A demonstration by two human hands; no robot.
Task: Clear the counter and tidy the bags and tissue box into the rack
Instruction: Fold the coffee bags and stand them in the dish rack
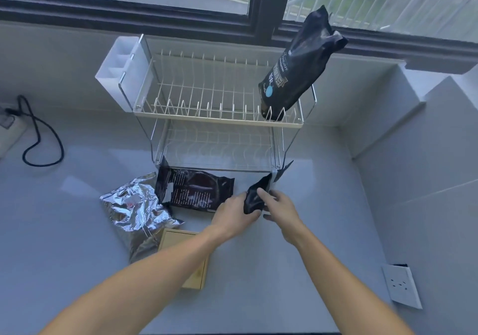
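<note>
- Print on tall bag (pixel 297 68) in rack (pixel 217 120), top tier: too blurred to read.
- Left hand (pixel 234 212), right hand (pixel 280 206): both closed round small pouch (pixel 254 196), before rack's foot, possibly lifted.
- Foil bag (pixel 134 210), dark bag (pixel 196 190), box (pixel 176 239): on counter (pixel 77 231).

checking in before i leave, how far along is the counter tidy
Early on. Done: one black bag stands in the rack's top tier. In hand: both hands, left and right, hold a small black bag. Left on the counter: a silver bag, a dark bag and the wooden box.
</note>
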